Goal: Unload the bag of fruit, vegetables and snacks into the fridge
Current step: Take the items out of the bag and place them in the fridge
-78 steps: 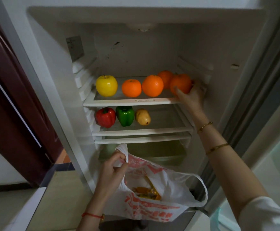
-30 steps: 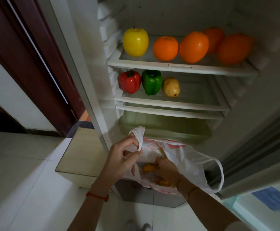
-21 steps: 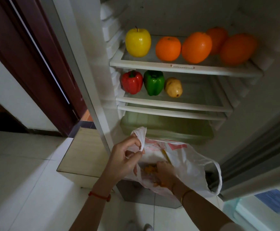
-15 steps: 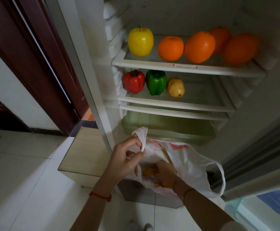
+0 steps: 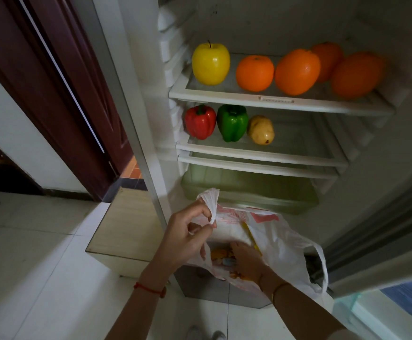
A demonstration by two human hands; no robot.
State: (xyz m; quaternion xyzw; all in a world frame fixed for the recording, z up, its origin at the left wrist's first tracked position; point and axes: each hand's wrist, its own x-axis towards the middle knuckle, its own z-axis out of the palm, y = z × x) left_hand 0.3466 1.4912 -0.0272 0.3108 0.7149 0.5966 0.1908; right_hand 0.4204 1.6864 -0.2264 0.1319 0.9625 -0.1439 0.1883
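Note:
My left hand [image 5: 187,238] grips one handle of a white plastic bag [image 5: 281,241] with red print, holding it up in front of the open fridge. My right hand [image 5: 245,260] is down inside the bag among yellow and orange snack packets [image 5: 221,256]; its fingertips are hidden, so a hold cannot be made out. On the upper shelf [image 5: 276,98] sit a yellow apple [image 5: 210,63] and several oranges [image 5: 297,71]. The lower shelf [image 5: 298,158] carries a red pepper [image 5: 200,121], a green pepper [image 5: 232,122] and a potato [image 5: 261,130].
A pale green crisper drawer [image 5: 249,190] lies under the shelves, just behind the bag. A low wooden-topped cabinet [image 5: 124,227] stands left of the fridge. A dark red door [image 5: 60,77] is further left. The fridge door edge [image 5: 381,227] is at the right.
Earlier my right hand set an orange at the right of the upper shelf, then dropped into the bag. Over the last second it has stayed inside, shifting slightly; the left keeps the handle.

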